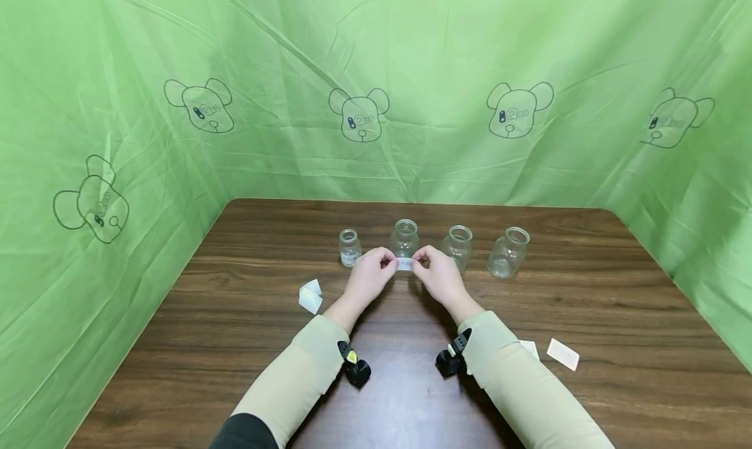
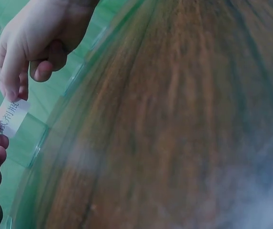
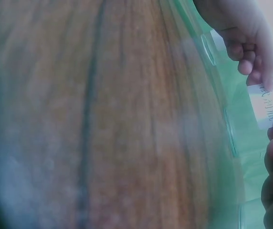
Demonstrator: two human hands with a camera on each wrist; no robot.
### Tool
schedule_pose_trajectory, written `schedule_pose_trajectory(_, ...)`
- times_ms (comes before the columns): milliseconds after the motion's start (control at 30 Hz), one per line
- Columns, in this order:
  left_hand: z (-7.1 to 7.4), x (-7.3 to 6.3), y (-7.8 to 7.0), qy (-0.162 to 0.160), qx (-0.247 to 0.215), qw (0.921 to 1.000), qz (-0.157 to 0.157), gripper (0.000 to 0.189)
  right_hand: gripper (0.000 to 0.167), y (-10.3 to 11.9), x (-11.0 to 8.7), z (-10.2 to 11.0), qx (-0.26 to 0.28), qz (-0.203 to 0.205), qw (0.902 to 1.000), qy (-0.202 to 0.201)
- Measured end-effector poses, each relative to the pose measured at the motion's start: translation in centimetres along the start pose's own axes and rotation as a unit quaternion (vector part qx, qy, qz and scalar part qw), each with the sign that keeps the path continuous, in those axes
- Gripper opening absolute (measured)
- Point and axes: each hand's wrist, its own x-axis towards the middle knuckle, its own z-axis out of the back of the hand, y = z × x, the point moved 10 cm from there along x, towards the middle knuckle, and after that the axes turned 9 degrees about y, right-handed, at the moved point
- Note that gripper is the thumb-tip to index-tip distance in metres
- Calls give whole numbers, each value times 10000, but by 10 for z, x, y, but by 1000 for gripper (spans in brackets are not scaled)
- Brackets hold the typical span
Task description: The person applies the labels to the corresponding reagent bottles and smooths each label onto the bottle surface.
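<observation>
A small white label printed with dark characters is stretched between both hands, right in front of a clear glass jar. My left hand pinches its left end between thumb and forefinger; my right hand pinches the right end the same way. Both wrist views show the label's printed face, with fingertips covering its two ends. Just beyond the left hand stands a smaller glass jar that bears a similar label. Another clear jar is partly hidden behind the right hand.
A fourth open glass jar stands at the right end of the row. Folded white paper scraps lie left of the left hand. To the right are a white slip and another slip, partly covered by the right sleeve. Green cloth surrounds the wooden table.
</observation>
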Motion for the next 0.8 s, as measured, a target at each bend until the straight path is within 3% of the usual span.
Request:
schedule_pose_trajectory(467,0,4,-3,-200,530,9984,-33,9,4,3,5,-1,-525,38,9985,-163)
schedule_pose_trajectory(800,-1,4,-3,-328,587,9977,-44,9,6,1,5,1,-674,2,9974,-251)
